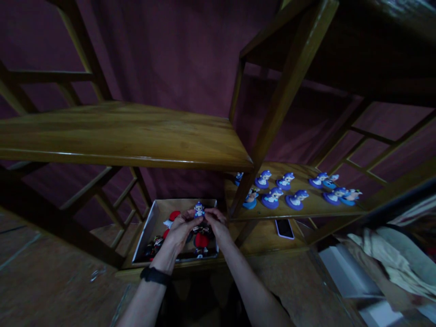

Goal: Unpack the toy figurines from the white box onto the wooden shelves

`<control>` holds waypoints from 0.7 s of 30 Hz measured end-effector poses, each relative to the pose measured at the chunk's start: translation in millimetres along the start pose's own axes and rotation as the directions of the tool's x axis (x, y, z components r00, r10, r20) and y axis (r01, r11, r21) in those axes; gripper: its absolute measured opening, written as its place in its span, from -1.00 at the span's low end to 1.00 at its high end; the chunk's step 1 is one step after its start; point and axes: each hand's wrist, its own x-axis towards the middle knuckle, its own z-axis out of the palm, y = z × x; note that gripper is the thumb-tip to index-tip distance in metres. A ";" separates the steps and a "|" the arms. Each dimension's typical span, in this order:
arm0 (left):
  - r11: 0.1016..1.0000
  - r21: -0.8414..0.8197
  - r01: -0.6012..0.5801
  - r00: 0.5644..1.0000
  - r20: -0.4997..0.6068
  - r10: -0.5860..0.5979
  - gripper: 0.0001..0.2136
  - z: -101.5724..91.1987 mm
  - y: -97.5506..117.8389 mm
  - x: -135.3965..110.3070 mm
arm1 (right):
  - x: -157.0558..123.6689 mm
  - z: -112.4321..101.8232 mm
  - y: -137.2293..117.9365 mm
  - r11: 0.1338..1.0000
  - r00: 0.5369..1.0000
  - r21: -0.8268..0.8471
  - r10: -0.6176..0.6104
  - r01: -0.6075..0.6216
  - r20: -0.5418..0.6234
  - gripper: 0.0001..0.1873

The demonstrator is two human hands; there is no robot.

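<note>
My left hand (179, 230) and my right hand (216, 223) meet over an open cardboard box (152, 219) on the lowest shelf. Together they pinch a small blue-and-white figurine (199, 209), held upright between the fingertips of both hands. Inside the box lie several red and dark figurines (200, 240), partly hidden by my hands. A black band sits on my left wrist (155, 275).
Several blue figurines (272, 197) stand in rows on the wooden shelf (313, 209) to the right. A phone (284, 228) lies on the board below them. A broad wooden shelf (129, 136) juts out overhead, with slanted posts beside it. Cloth and white boxes (374, 268) lie at right.
</note>
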 end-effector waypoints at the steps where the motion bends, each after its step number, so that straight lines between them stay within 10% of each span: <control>1: 1.000 0.018 0.003 1.000 0.012 -0.004 -0.77 -0.1 -0.4 0.5 | -0.3 -0.3 -0.9 1.000 1.000 0.009 -0.005 0.005 0.004 -0.77; 21: 0.957 0.269 -0.112 0.993 -0.002 0.116 -0.68 -0.5 -13.0 13.2 | 14.2 -0.4 15.7 0.997 0.996 -0.039 0.061 -0.064 -0.068 -0.73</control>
